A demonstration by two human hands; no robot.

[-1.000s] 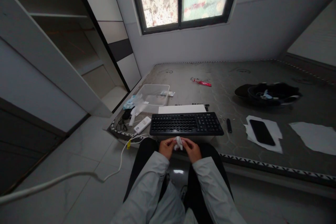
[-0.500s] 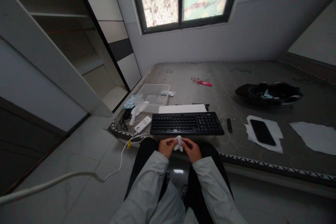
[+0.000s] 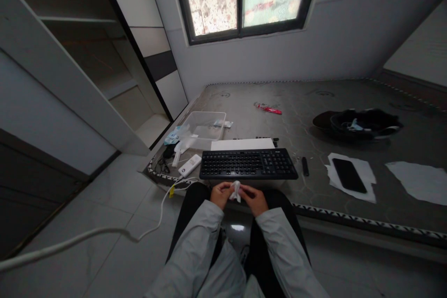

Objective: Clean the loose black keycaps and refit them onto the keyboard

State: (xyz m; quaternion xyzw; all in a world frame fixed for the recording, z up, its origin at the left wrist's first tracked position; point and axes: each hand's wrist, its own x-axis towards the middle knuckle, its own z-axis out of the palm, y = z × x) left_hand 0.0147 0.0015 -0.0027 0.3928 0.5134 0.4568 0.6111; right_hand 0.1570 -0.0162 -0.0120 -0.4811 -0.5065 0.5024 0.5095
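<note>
A small crumpled white tissue [image 3: 236, 190] is held between my two hands, just in front of the keyboard's near edge. The fingers of my left hand [image 3: 220, 195] pinch it from the left. From the right, my right hand [image 3: 256, 199] grips it with its fingertips. Whether anything is wrapped inside the tissue I cannot tell. Beyond my hands lies a black keyboard [image 3: 248, 164], keys up, on a grey mattress-like surface [image 3: 300, 98]. A white flat slab [image 3: 242, 145] sits behind it, with small black pieces [image 3: 267, 139] along its far edge.
To the left are a clear plastic bin [image 3: 206, 123], a white power bank [image 3: 190, 165] with a cable, and blue-white wrappers [image 3: 172, 136]. On the right lie a black stick [image 3: 305, 166], a phone [image 3: 349, 175] on white paper, and a dark cap [image 3: 363, 123]. A red packet [image 3: 270, 110] is farther back.
Both hands stay in nearly the same place. The tissue between the fingers has shifted slightly left and changed shape a little.
</note>
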